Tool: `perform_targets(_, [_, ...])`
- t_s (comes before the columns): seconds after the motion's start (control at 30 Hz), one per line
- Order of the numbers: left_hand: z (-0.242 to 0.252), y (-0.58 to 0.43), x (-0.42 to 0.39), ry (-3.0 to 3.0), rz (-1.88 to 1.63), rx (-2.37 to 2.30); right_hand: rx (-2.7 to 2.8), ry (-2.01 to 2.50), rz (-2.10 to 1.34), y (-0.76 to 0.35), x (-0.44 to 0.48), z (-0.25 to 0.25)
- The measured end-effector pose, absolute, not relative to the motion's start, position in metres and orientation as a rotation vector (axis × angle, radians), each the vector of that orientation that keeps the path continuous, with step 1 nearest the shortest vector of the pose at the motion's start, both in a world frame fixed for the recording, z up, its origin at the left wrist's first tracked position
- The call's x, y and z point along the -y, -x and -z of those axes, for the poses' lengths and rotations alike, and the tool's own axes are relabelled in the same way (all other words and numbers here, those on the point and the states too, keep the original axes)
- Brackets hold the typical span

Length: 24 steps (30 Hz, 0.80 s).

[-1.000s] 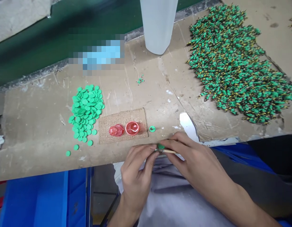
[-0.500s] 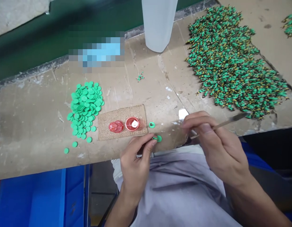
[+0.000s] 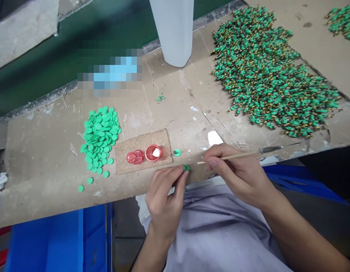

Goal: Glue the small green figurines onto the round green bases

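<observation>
Green disc [image 3: 186, 167] — at left fingers [image 3: 181, 185].

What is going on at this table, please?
A person's left hand holds a small green disc. The right hand holds a thin brush-like tool, its wooden end pointing toward the disc but apart from it. Farther left, a red cup stands on a brown board. Beyond that board is a heap of green discs; a large pile of small green pieces lies at right.
</observation>
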<state>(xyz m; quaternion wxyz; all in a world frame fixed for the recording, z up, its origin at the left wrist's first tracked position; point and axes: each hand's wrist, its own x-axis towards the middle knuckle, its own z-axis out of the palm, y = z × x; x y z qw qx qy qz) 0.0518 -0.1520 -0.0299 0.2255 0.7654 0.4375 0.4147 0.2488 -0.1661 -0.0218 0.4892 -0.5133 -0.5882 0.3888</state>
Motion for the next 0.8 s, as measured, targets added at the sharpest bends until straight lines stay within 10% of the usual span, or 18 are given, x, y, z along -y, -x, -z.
perform_targets(0.8, [0.0219, -0.0503, 0.152, -2.196, -1.042, -1.231, 1.418, 1.274, -1.053, -0.2528, 0.1671, 0.0191])
